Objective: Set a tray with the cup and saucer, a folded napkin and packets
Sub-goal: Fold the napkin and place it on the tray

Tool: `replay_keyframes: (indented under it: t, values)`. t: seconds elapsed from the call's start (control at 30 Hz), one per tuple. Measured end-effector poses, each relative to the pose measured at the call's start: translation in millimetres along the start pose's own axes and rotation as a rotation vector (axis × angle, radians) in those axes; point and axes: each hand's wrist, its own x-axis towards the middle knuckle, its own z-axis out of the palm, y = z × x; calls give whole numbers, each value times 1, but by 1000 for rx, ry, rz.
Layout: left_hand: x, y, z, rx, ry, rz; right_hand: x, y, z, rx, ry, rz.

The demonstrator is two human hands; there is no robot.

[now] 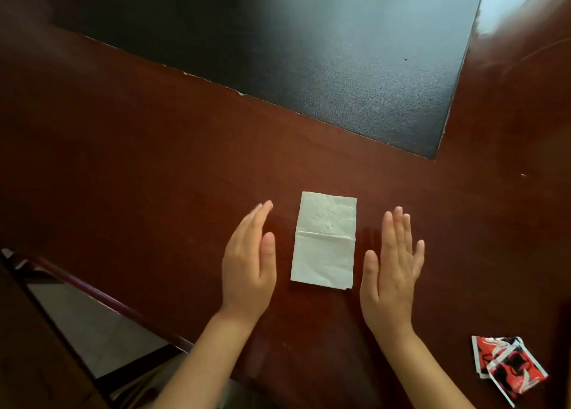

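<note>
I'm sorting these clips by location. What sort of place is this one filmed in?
Probably an office or meeting room, though that is a guess. The work surface is a glossy dark red-brown wooden table with a black leather-like inset panel, like a conference table or executive desk. A tiled floor shows below its edge.

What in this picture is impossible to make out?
- Tray, cup and saucer: none appears in the head view.
- Packets: red, black and white print blurred, unreadable; how many overlap is unclear.
- Napkin: layer count hidden underneath.
- Pale object at the top right corner: cut off by the edge.
- Left hand, right hand: palms face away.
</note>
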Motion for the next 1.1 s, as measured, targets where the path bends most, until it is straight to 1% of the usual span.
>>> replay_keyframes:
  t: [0.1,0.17,0.27,0.33,0.43,0.57,0.73,0.9,1.03,1.1]
  values:
    - [13,-6,16,323,-224,113,5,1,2,-222,-120,-148]
    - [17,-8,28,488,-325,194,9,2,7,-359,-226,-203]
    - [24,-9,40,625,-409,267,17,7,13,-494,-342,-207]
    - [26,-13,44,683,-453,282,20,11,15,-546,-389,-204]
    - [25,-22,48,697,-498,262,22,14,17,-593,-413,-206]
    - [23,-23,48,734,-484,261,22,15,17,-619,-421,-212]
    - [20,-26,40,727,-527,304,21,17,18,-613,-415,-216]
    - [-5,-31,21,694,-576,341,21,16,18,-617,-425,-209]
    - [-26,-33,3,643,-634,394,22,14,16,-579,-409,-215]
    - [-30,-34,-4,622,-647,417,21,16,10,-505,-378,-271]
